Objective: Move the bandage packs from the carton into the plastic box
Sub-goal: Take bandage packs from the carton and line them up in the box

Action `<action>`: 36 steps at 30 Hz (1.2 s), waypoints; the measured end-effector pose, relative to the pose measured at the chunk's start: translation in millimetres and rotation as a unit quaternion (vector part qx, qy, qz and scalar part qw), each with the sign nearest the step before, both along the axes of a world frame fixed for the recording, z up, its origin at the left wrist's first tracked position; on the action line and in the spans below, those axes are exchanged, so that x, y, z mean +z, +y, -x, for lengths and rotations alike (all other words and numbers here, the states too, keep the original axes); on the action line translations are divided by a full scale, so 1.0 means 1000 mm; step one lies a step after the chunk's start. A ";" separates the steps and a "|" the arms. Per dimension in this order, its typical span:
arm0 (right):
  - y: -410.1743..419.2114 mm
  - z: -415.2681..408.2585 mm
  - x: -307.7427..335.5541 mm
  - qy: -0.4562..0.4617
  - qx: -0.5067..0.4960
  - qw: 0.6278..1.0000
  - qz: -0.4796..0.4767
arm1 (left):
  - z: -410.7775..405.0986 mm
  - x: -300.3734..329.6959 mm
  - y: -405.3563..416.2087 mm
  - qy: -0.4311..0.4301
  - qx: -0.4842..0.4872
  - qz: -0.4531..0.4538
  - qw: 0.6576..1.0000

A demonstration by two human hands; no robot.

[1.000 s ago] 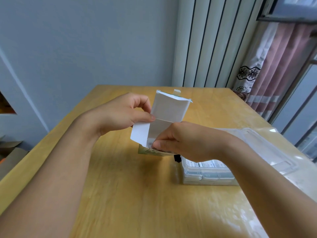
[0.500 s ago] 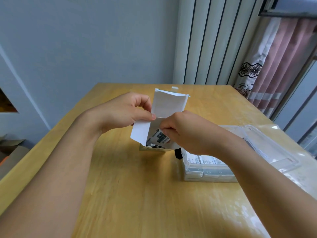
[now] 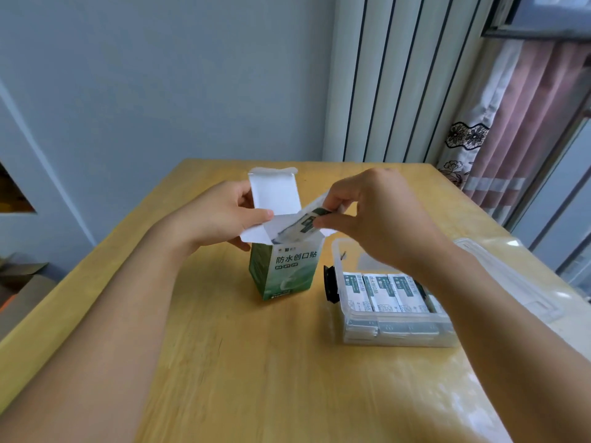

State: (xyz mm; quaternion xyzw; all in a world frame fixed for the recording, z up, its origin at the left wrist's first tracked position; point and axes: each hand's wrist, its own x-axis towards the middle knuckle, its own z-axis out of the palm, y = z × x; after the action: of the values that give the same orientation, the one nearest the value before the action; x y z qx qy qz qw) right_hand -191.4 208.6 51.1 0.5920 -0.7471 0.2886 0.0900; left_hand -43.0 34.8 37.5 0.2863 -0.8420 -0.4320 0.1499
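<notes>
Pulling bandage packs (image 3: pixel 300 223) out of carton (image 3: pixel 284 270) mouth: right hand (image 3: pixel 374 219) grip pinched on bundle, packs tilted, lower ends inside carton. Left hand (image 3: pixel 220 215) grip clamped on carton's top flap (image 3: pixel 275 193), steadying upright carton at mid-surface. Open plastic box (image 3: pixel 396 334) just right of carton, toward right edge of surface (image 3: pixel 256 362), already holding row of packs; free space at its far end. Judgement: draw bundle straight up, hold carton down, keep pinch firm so packs don't fan out.

Both hands raised, left (image 3: pixel 220 215) and right (image 3: pixel 374 215) fingers pinching
</notes>
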 end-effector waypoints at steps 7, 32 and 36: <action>0.027 0.026 0.029 -0.154 0.010 0.984 0.087 | -0.009 0.013 -0.007 -0.151 0.125 0.106 0.975; 0.043 0.045 0.040 -0.326 0.061 0.943 0.020 | 0.028 0.022 0.091 0.168 -0.125 -0.321 0.923; 0.053 0.054 0.047 -0.415 0.085 0.903 0.074 | 0.034 0.015 0.093 0.231 -0.041 -0.330 0.914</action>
State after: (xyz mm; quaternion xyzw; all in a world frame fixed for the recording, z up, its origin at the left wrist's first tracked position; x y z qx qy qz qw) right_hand -245.2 262.0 97.8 0.4715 -0.6402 0.5692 -0.2096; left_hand -77.5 128.0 52.6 0.1766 -0.6046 -0.7452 0.2192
